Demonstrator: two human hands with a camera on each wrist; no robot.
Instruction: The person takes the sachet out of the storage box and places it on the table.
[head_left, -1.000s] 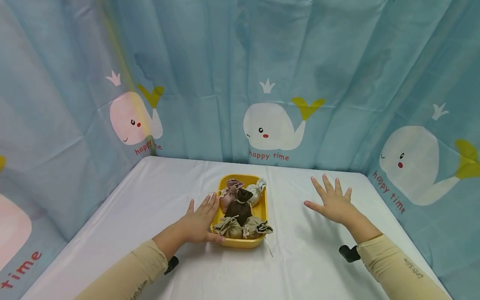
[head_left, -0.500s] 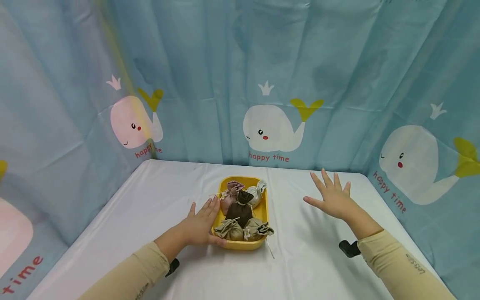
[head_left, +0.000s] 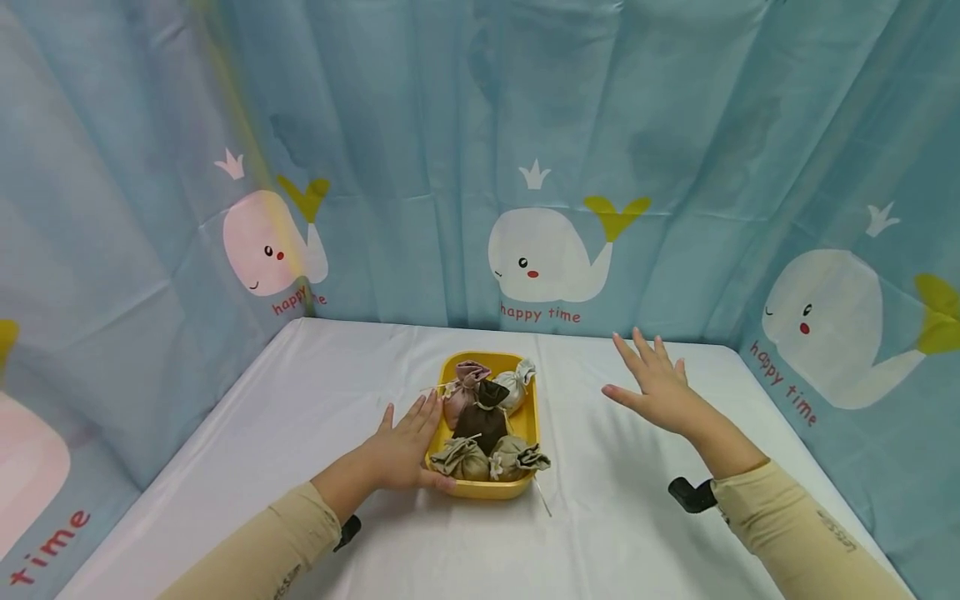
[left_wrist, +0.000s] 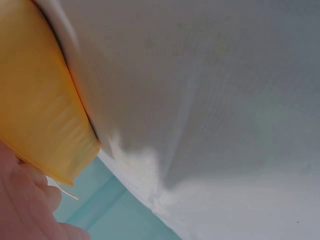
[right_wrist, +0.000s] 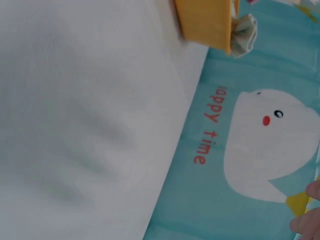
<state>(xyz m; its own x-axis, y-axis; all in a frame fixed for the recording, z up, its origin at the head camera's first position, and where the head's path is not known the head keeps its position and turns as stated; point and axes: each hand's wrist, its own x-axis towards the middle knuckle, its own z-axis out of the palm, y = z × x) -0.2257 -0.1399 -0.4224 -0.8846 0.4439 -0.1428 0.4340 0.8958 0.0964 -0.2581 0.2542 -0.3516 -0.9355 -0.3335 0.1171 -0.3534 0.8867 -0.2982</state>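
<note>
**Tray (head_left: 529, 423) loaded**

Near: left hand (head_left: 401, 454) at the tray's 8 o'clock, fingers straight, side by side against its rim, thumb at the 7 o'clock corner. Inside: left tan bag (head_left: 470, 463) at 7, right tan bag (head_left: 507, 462) at 5, brown bag (head_left: 478, 427) central, pink bag (head_left: 456, 408) at 11, white bag (head_left: 512, 392) at 1.

Right hand (head_left: 660, 396): 3 o'clock, raised, fingers apart, holding nothing.

Progress (judged): placing looks done, five bags contained; remaining steps, cannot tell.

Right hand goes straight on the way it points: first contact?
Likely the curtain: I see nothing between it and the right hand, though the gap's depth is hard to judge.
</note>
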